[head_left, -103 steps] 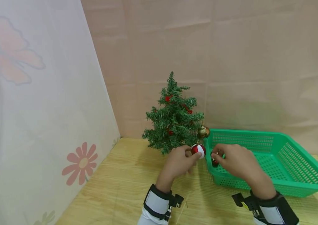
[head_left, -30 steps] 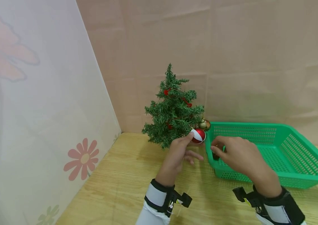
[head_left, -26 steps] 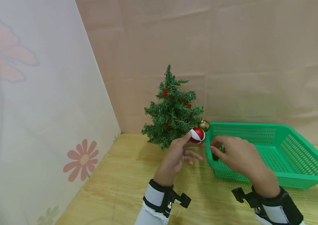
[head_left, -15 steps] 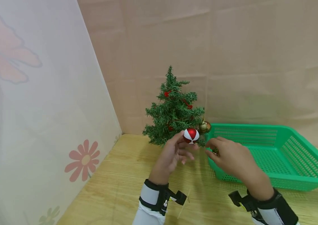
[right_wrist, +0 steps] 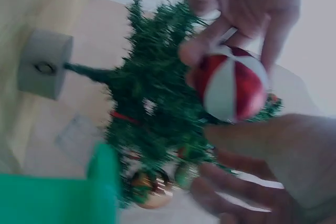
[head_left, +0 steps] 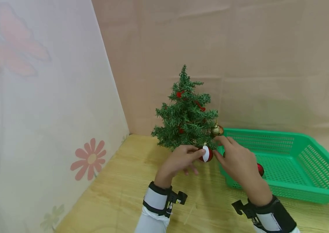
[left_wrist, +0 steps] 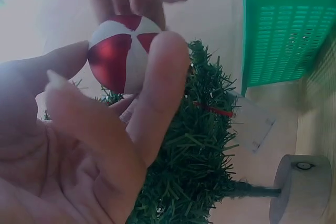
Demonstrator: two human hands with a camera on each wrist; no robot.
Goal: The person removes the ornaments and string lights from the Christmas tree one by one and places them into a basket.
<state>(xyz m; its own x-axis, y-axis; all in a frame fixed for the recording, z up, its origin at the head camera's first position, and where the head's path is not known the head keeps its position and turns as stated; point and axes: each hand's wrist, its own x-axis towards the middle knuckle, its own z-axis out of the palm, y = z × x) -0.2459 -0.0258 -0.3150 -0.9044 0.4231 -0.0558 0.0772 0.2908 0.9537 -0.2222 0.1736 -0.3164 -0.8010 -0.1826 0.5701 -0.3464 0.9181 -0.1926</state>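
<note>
Between thumb and finger, my left hand (head_left: 180,158) pinches a red-and-white bauble (head_left: 206,154), as the left wrist view (left_wrist: 116,59) confirms. Its gold cap points up in the head view. My right hand (head_left: 237,160) is just right of the bauble, over the basket's near left corner. In the right wrist view the right hand (right_wrist: 273,166) has loosely bent fingers and its thumb close to the bauble; I cannot tell whether they touch. Behind both hands stands a small green Christmas tree (head_left: 186,116) with red bits. Gold baubles (head_left: 217,130) hang at its lower right.
A green plastic basket (head_left: 286,137) stands right of the tree, with a red bauble (head_left: 260,169) in it, partly behind the right wrist. The tree's round base (left_wrist: 302,190) shows in the left wrist view. Wooden tabletop (head_left: 118,181) lies in front; a flowered panel (head_left: 65,97) borders the left.
The bauble has been turned in the left hand until its cap faces up. My right hand has moved left, from over the basket toward the bauble and the tree.
</note>
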